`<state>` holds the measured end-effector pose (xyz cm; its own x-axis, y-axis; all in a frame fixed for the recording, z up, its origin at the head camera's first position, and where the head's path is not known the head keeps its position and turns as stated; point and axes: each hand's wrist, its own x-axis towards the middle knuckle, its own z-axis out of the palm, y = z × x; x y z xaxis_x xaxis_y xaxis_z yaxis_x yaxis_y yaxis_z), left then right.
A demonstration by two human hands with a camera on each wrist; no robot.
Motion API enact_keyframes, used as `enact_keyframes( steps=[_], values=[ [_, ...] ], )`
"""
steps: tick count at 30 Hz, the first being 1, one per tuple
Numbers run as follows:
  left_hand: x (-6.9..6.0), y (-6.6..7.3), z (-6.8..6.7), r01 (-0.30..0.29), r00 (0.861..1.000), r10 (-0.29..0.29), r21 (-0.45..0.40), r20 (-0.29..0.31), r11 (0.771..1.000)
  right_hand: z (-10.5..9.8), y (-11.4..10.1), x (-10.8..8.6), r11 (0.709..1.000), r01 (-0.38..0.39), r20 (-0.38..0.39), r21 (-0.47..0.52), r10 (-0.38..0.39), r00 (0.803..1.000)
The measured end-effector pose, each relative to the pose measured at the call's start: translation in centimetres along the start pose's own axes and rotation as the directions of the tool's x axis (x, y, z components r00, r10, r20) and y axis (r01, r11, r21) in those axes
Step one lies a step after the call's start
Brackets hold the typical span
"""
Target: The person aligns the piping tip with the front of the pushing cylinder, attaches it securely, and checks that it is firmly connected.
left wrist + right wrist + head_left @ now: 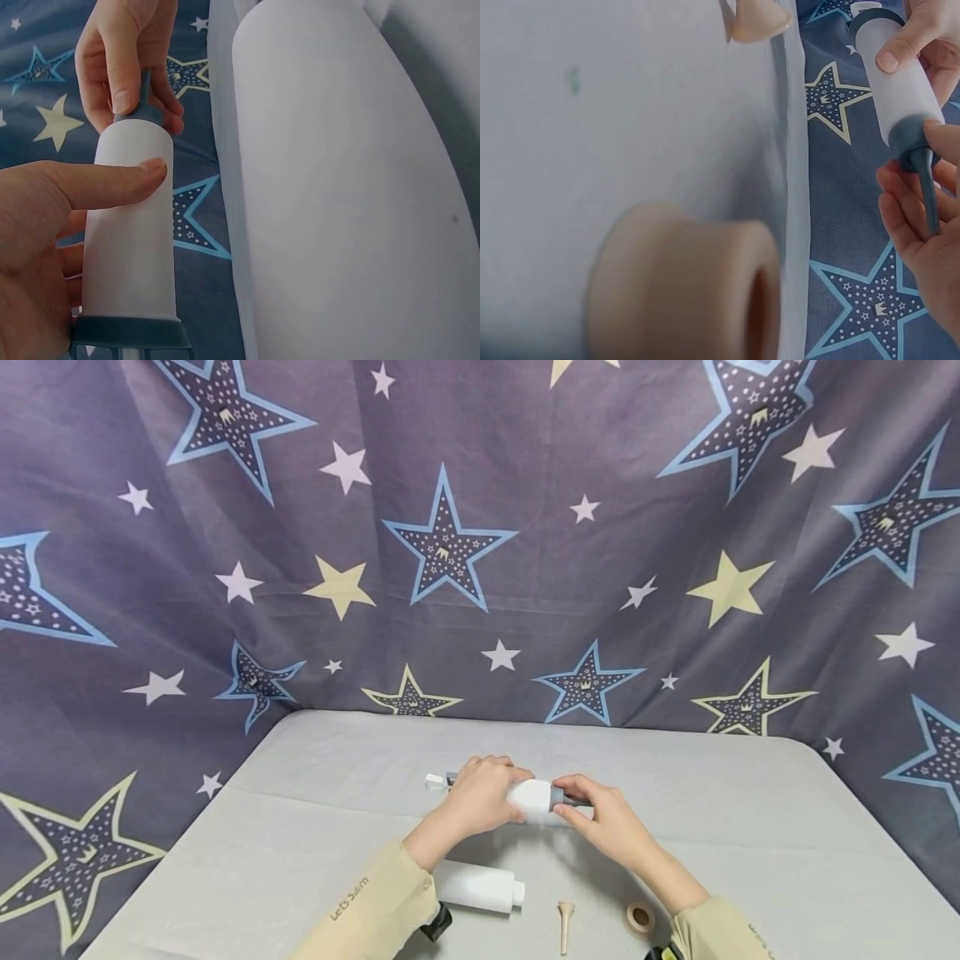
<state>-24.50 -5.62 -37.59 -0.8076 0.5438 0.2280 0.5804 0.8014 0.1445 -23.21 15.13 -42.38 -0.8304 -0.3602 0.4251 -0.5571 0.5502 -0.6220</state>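
Observation:
My left hand [483,795] grips a white cylindrical tube [131,247], held off the table and lying sideways in the head view. A dark blue-grey collar [131,332] is at one end. At the other end sits a dark blue-grey cap [910,141] with a long thin nozzle [929,199]. The thumb and fingers of my right hand [611,818] pinch this cap, the nozzle running along the palm side. In the left wrist view the thumb of my left hand [82,195] lies across the tube.
A white bottle [476,887] lies on the grey-white table [322,835] below my left forearm. Nearer the front edge are a small beige funnel-shaped piece [566,927] and a beige ring-shaped piece [640,918]. A star-patterned cloth [525,635] hangs behind the table.

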Motion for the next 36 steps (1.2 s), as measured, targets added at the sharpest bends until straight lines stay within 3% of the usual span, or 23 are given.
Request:
enact_keyframes(
  steps=[12,19,26,36],
  values=[
    [-0.01,0.13,0.07,0.002,1.000,-0.002,-0.009,-0.002,1.000,-0.05,0.02,-0.15,0.999,-0.034,0.017,-0.032,0.035,0.999],
    [-0.02,0.00,0.27,0.008,1.000,-0.008,-0.019,-0.001,1.000,-0.01,-0.06,-0.09,0.999,-0.017,0.020,-0.040,0.018,1.000],
    [-0.07,-0.07,0.40,0.004,1.000,-0.004,-0.016,-0.001,1.000,0.03,0.19,-0.07,0.997,0.047,0.036,-0.056,-0.045,0.998],
    [-0.08,-0.10,0.58,0.001,1.000,-0.001,-0.010,0.001,1.000,0.06,0.17,-0.22,0.998,0.045,0.046,-0.048,-0.042,0.998]
  ],
)
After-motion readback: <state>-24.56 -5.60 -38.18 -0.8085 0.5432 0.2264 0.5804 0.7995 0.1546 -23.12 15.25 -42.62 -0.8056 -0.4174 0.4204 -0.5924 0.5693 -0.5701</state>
